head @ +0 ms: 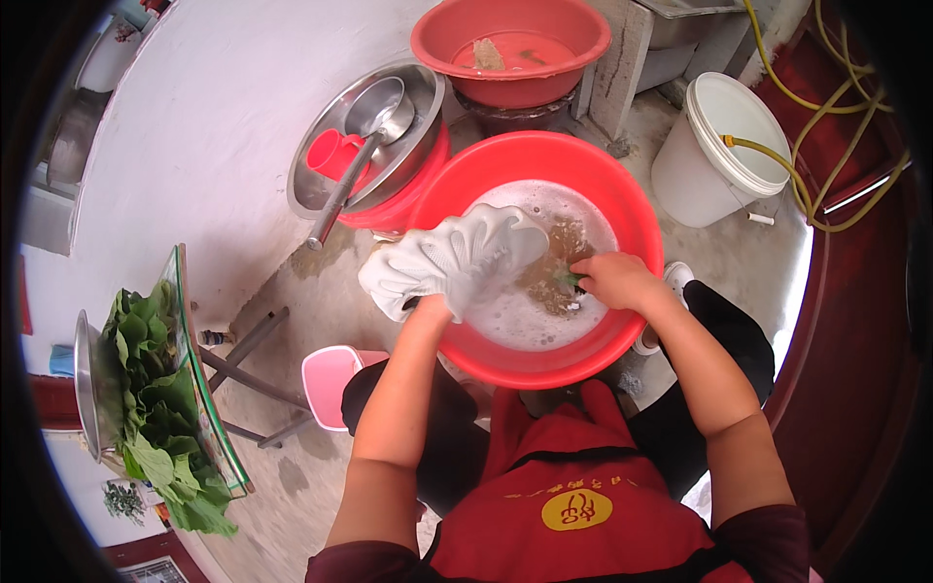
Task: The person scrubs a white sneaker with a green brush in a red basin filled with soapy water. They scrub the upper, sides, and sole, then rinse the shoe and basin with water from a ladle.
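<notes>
A white shoe [452, 262] with a ribbed, wavy sole is held over the large red plastic basin [634, 218]. My left hand [433, 312] reaches into the shoe's opening, so its fingers are hidden. The toe end lies over the soapy water [503, 328] in the basin. At the basin's right side, my right hand [618, 280] grips a small green object [570, 278]. Most of that object is under the cloudy water, and its kind is unclear. White foam rings a brownish patch of water near my right fingers.
A steel basin [302, 186] holds a ladle [342, 189] and a red mug [329, 154]. Behind stands another red basin [510, 84]. A white bucket [689, 164] with a yellow hose [758, 149] is right. Left are a pink bin [328, 386] and leafy greens [164, 408] on a folding table [211, 430].
</notes>
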### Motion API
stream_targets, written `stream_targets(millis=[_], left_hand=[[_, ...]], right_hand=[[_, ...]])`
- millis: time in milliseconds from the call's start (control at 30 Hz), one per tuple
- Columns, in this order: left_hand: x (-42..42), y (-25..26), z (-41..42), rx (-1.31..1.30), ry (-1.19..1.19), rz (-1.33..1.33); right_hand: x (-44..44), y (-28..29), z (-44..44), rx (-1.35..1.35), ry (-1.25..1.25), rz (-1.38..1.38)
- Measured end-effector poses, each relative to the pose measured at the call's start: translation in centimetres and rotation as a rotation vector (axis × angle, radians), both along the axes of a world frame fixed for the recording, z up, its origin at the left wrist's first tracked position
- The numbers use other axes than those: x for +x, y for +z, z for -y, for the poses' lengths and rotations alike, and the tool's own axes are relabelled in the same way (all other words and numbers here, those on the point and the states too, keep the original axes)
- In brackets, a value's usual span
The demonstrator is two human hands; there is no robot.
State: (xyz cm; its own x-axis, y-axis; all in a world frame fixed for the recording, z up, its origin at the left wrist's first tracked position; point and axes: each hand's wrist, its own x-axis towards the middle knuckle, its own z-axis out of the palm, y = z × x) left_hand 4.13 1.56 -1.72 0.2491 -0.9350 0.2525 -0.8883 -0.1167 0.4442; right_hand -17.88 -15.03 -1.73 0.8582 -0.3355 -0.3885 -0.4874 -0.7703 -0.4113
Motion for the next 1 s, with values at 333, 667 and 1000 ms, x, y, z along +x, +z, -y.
stream_targets(millis=[333,667,1000], left_hand=[[-1.9,3.3,0.3,0.12,-0.041,0.395],[-2.5,4.2,0.7,0.304,-0.035,0.135],[-1.9,3.0,-0.1,0.178,-0.035,0.057]], right_hand=[[0.5,7.7,-1.0,0.539,-0.254,0.538],[1.4,1.0,0.3,-0.113,-0.096,-0.062],[0.3,8.1,-0.1,0.601,-0.287,0.479]])
